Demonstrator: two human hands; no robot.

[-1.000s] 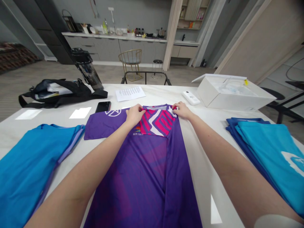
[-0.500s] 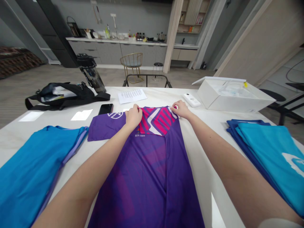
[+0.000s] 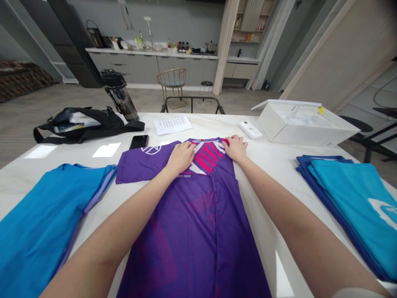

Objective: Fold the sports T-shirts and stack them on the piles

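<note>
A purple jersey [image 3: 198, 231] with pink shading lies flat on the white table [image 3: 263, 174], its far part folded back. A pink-and-white patterned panel [image 3: 207, 157] shows at the top, narrowing to a point at the centre seam. A folded purple sleeve or flap [image 3: 142, 163] sticks out to the left. My left hand [image 3: 181, 158] rests on the fabric beside the panel, fingers gathered at the fold. My right hand [image 3: 235, 148] holds the fold's far right corner between its fingertips. The collar area is partly hidden under my fingers.
A folded blue shirt [image 3: 40, 211] lies to the left, and a stack of blue shirts [image 3: 350, 194] to the right. Along the far side are a phone [image 3: 138, 142], a printed sheet [image 3: 172, 125], a white device [image 3: 249, 130], a white box [image 3: 305, 126], a black bag [image 3: 83, 124] and a bottle [image 3: 119, 93].
My hands have come closer together and moved slightly toward me. The patterned panel now shows narrower, with more purple fabric drawn over its sides.
</note>
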